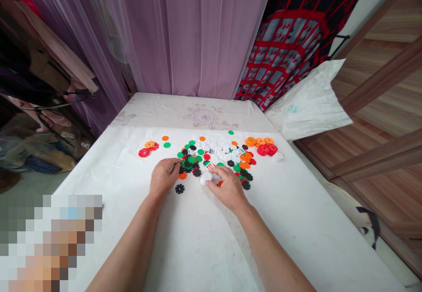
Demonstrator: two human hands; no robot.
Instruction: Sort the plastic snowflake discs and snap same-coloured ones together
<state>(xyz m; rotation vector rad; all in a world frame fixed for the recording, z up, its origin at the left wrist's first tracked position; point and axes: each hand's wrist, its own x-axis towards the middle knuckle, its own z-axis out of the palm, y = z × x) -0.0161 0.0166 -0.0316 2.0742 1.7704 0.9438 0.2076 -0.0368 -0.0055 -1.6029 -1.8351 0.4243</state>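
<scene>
Reaching fingers: the right hand [228,189] has its fingers [216,173] slightly apart, resting on a white clump [207,178] of plastic discs; the thumb is hidden, so I cannot tell whether they grip it.
Curled fingers: the left hand [163,178] has its fingers [173,164] together and bent against the near edge of the pile [214,151]; whether they clamp anything cannot be seen.
Pile: flower-shaped white, green, black, orange and red discs lie spread between and ahead of the hands, with white heaped at the middle.
Small pieces: a grid-printed tile [209,166] lies just ahead of the right fingers.
Strays: a black disc [180,189] lies just beside the left hand; a red cluster [144,152] sits far left, and an orange-and-red group [262,144] far right.
Surface: a white sheet [198,243] carries everything, with a floral cover [204,117] beyond it.
Room: a purple curtain [198,32] hangs behind, beside a red-and-black cloth [280,50], a white bag [306,103] and a wood panel [379,107].
</scene>
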